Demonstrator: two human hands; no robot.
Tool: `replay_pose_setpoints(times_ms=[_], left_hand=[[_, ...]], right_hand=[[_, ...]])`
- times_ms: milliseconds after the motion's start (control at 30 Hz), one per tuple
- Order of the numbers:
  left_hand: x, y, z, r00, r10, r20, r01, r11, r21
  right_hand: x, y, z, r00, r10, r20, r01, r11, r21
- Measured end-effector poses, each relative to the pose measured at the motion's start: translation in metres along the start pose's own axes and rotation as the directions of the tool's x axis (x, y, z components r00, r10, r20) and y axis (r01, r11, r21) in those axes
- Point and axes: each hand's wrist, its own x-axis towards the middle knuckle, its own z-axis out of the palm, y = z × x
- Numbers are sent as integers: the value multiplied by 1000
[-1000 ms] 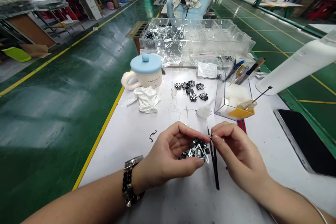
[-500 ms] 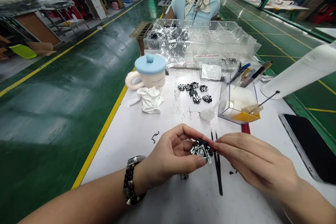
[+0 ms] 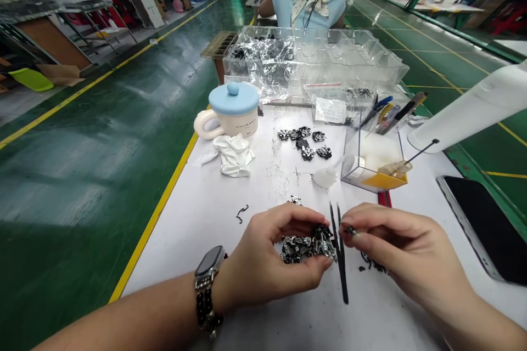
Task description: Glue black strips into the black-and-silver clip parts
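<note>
My left hand (image 3: pixel 280 252) is closed around a small black-and-silver mechanical part (image 3: pixel 324 241), gripped between thumb and fingers. A little to the right, my right hand (image 3: pixel 395 252) pinches a tiny dark piece (image 3: pixel 349 231) between thumb and fingertips; its exact kind is too small to tell. Black tweezers (image 3: pixel 341 266) lie on the white table between the two hands, points facing away from me. Beyond the left palm, partly hidden by it, lies a cluster of similar black-and-silver parts (image 3: pixel 295 248). Small black bits (image 3: pixel 373 264) lie partly under the right hand.
Several finished-looking parts (image 3: pixel 307 152) lie further back. A lidded mug (image 3: pixel 234 115) and crumpled white tissue (image 3: pixel 234 156) stand left. At right are a clear pen box (image 3: pixel 373 159), a phone (image 3: pixel 486 225) and a white cylindrical object (image 3: pixel 473 109). Clear trays (image 3: pixel 346 66) line the back; a person sits beyond.
My right hand has drawn away from the held part and now pinches a tiny dark piece. My left hand has turned and lowered slightly, exposing the cluster of parts beyond it.
</note>
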Motion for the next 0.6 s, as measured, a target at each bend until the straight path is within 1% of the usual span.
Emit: replay_pose_setpoints(times_ms=[67, 133, 233, 300, 467, 533, 600], left_hand=[[0, -2, 0, 999, 47, -9, -47, 998, 42], [0, -3, 0, 996, 84, -18, -83, 994, 68], [0, -2, -1, 993, 110, -42, -106, 991, 84], [1, -1, -1, 992, 113, -54, -109, 991, 82], [1, 0, 1, 994, 86, -71, -80, 994, 81], [1, 0, 1, 993, 86, -79, -78, 993, 91], [1, 1, 2, 992, 93, -86, -85, 992, 98]], right_hand=[[1, 2, 2, 999, 43, 31, -46, 993, 106], [2, 4, 3, 996, 67, 65, -77, 983, 164], [1, 6, 6, 988, 122, 98, -140, 970, 197], [-1, 6, 8, 985, 147, 95, -163, 966, 200], [-2, 7, 10, 986, 146, 80, -159, 972, 175], [-3, 6, 11, 990, 124, 68, -132, 982, 138], [-3, 4, 11, 996, 76, 40, -79, 994, 72]])
